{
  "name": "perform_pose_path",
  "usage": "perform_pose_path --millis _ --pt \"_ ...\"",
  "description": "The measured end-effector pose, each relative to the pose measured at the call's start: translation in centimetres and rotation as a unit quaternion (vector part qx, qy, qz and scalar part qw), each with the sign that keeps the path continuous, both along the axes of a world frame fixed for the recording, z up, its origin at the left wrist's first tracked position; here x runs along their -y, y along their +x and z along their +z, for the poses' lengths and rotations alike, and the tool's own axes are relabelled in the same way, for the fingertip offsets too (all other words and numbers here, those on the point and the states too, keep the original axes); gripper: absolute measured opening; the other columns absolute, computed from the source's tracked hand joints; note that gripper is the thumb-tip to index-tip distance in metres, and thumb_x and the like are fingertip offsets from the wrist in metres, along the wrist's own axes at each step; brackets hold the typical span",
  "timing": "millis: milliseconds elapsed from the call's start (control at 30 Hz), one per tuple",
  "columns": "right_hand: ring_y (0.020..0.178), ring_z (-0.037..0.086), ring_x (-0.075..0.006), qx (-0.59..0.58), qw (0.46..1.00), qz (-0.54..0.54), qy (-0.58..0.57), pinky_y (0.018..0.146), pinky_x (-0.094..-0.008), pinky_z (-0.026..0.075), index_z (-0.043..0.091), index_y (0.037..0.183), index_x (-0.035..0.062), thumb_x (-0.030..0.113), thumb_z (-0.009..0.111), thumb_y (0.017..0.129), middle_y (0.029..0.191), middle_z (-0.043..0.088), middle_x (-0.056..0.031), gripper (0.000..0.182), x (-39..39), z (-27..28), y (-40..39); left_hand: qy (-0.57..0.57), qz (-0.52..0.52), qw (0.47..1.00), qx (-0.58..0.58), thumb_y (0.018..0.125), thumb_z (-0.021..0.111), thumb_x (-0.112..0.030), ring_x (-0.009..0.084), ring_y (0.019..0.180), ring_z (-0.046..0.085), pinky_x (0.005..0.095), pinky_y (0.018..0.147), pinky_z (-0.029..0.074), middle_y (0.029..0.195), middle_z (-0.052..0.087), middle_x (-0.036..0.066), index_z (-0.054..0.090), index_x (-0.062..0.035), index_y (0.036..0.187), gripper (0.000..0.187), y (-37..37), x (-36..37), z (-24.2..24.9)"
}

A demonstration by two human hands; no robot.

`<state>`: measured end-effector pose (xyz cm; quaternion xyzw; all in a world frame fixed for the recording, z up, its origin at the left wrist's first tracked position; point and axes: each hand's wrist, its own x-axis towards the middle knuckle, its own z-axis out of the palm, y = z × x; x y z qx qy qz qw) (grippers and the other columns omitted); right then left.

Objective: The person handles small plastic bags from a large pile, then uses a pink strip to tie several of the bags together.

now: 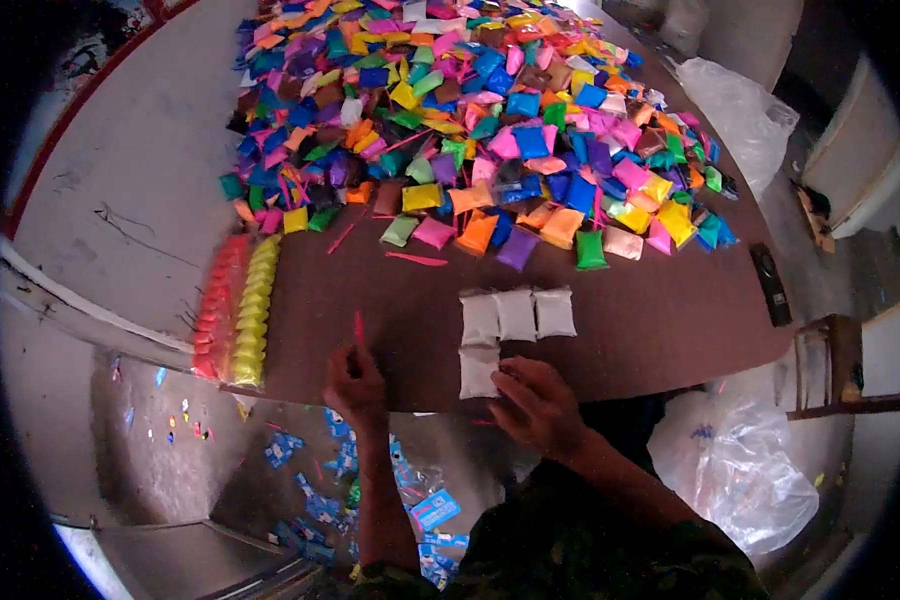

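Near the table's front edge, my left hand is closed around a thin pink stick that points up from its fingers. My right hand has its fingers pinched at the right edge of a white packet. Above that packet lie three more white packets in a row: a left one, a middle one and a right one. Beyond them a large pile of colourful packets covers the far part of the brown table, with loose pink sticks at its near edge.
Red and yellow strips of packed pieces lie at the table's left edge. A black object rests near the right edge. Clear plastic bags and blue printed packages are on the floor.
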<state>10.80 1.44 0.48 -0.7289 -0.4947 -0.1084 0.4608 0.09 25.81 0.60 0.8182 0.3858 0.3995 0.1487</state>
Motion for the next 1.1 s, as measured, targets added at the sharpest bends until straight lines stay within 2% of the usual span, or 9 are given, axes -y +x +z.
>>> perform_pose_path --millis 233,633,700,800,900,967,1033,1067,1100 --pt "0.098 0.065 -0.0331 0.018 0.997 -0.069 0.029 0.083 -0.0411 0.055 0.067 0.111 0.0019 0.002 0.074 0.078 0.110 0.066 -0.0168 0.034 2.9 -0.6 1.5 0.046 -0.003 0.990 -0.135 0.089 0.069 -0.022 0.0329 0.061 0.066 0.0421 0.054 0.052 0.072 0.066 0.012 0.069 -0.0111 0.085 0.011 -0.8 -0.1 -0.3" --pt "0.080 0.068 -0.0313 0.028 0.993 -0.113 0.038 0.070 -0.0405 0.057 0.068 0.109 0.0035 0.003 0.072 0.078 0.096 0.068 -0.0178 0.031 3.2 -1.7 2.3 -0.073 -0.092 0.993 0.030 0.095 0.058 -0.012 0.0383 0.071 0.068 0.0436 0.060 0.051 0.082 0.068 0.022 0.072 -0.0095 0.109 0.020 3.0 -5.0 1.8" --pt "0.076 0.068 -0.0304 0.029 0.993 -0.110 0.029 0.067 -0.0400 0.058 0.069 0.106 0.0039 0.005 0.072 0.078 0.096 0.068 -0.0182 0.028 3.5 -1.9 2.2 -0.084 -0.096 0.992 -0.016 0.095 0.057 -0.012 0.0382 0.072 0.068 0.0439 0.060 0.051 0.084 0.067 0.023 0.072 -0.0081 0.111 0.022 4.2 -5.2 3.1" --pt "0.088 0.070 -0.0213 0.005 0.989 -0.148 0.020 0.074 -0.0362 0.058 0.073 0.103 0.0118 0.024 0.074 0.086 0.097 0.072 -0.0053 0.021 3.5 -3.5 1.6 -0.045 -0.128 0.988 -0.074 0.095 0.057 -0.014 0.0380 0.071 0.068 0.0440 0.061 0.051 0.085 0.068 0.023 0.070 -0.0057 0.114 0.024 6.4 -7.1 3.2" --pt "0.068 0.067 -0.0226 0.055 0.991 -0.122 0.029 0.061 -0.0317 0.056 0.072 0.097 0.0058 0.011 0.074 0.077 0.087 0.071 -0.0113 0.021 3.0 -2.0 2.4 -0.001 -0.113 0.985 -0.132 0.095 0.058 -0.018 0.0379 0.070 0.067 0.0444 0.061 0.052 0.087 0.068 0.022 0.068 -0.0041 0.118 0.028 9.4 -9.6 3.6" --pt "0.063 0.065 -0.0187 -0.418 0.903 -0.079 0.056 0.058 -0.0291 0.055 0.072 0.098 0.0071 0.012 0.073 0.080 0.084 0.071 -0.0088 0.019 3.6 -1.9 1.5 0.034 -0.114 0.988 -0.097 0.094 0.060 -0.020 0.0385 0.071 0.066 0.0454 0.062 0.052 0.089 0.068 0.021 0.066 -0.0040 0.119 0.030 12.7 -10.4 5.3" --pt "0.058 0.062 -0.0154 -0.634 0.771 -0.034 0.039 0.055 -0.0270 0.052 0.072 0.097 0.0081 0.013 0.072 0.084 0.082 0.070 -0.0069 0.014 4.1 -0.9 1.5 0.080 -0.143 0.986 0.018 0.092 0.062 -0.021 0.0398 0.073 0.065 0.0470 0.062 0.053 0.090 0.068 0.021 0.065 -0.0045 0.118 0.031 16.4 -10.3 8.1" --pt "0.056 0.061 -0.0140 -0.645 0.764 -0.020 0.010 0.053 -0.0261 0.051 0.072 0.096 0.0085 0.014 0.070 0.086 0.081 0.070 -0.0063 0.011 4.3 -0.1 1.9 0.138 -0.130 0.982 0.008 0.091 0.064 -0.022 0.0395 0.076 0.065 0.0475 0.064 0.053 0.092 0.068 0.020 0.066 -0.0049 0.116 0.030 18.0 -11.4 8.4" --pt "0.056 0.060 -0.0128 -0.551 0.833 -0.034 0.034 0.053 -0.0257 0.050 0.072 0.095 0.0085 0.016 0.069 0.089 0.080 0.069 -0.0056 0.010 3.7 -0.1 2.1 0.194 -0.117 0.974 -0.001 0.090 0.065 -0.022 0.0393 0.078 0.066 0.0479 0.066 0.053 0.093 0.068 0.020 0.066 -0.0053 0.113 0.029 19.4 -13.1 8.4"
